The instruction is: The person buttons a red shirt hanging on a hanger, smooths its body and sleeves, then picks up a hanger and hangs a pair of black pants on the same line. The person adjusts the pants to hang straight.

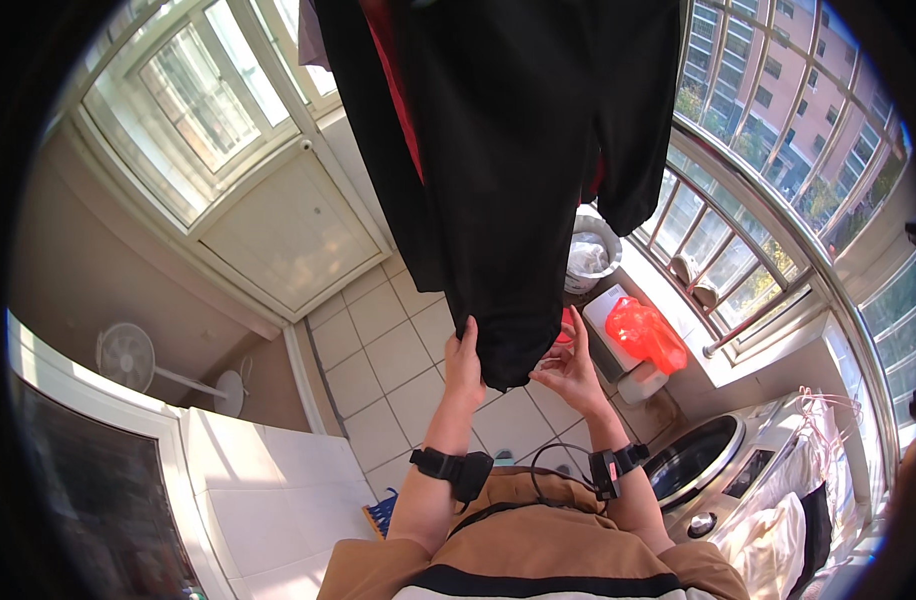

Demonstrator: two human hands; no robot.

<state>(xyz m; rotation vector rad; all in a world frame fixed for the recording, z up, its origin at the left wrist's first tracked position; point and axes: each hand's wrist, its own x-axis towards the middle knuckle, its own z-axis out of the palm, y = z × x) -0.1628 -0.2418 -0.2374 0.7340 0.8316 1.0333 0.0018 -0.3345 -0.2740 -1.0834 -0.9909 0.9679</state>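
A pair of black trousers (pixel 514 187) hangs down in front of me, its top cut off by the upper edge of the view. My left hand (pixel 465 367) grips the left side of the lower leg hem, thumb in front and fingers hidden behind the cloth. At the right side of the same hem, my right hand (pixel 570 367) pinches the edge between thumb and fingertips, its other fingers spread. Behind the trousers hang more dark clothes (pixel 375 150) with a red strip (pixel 398 97) showing between them.
A front-loading washing machine (pixel 698 465) stands at my right with clothes (pixel 773 540) and pink hangers (pixel 818 405) on top. A red plastic bag (pixel 645 334) and a bucket (pixel 593 255) sit by the railed window (pixel 765 165). Left are a white door (pixel 293 225) and a fan (pixel 127 356).
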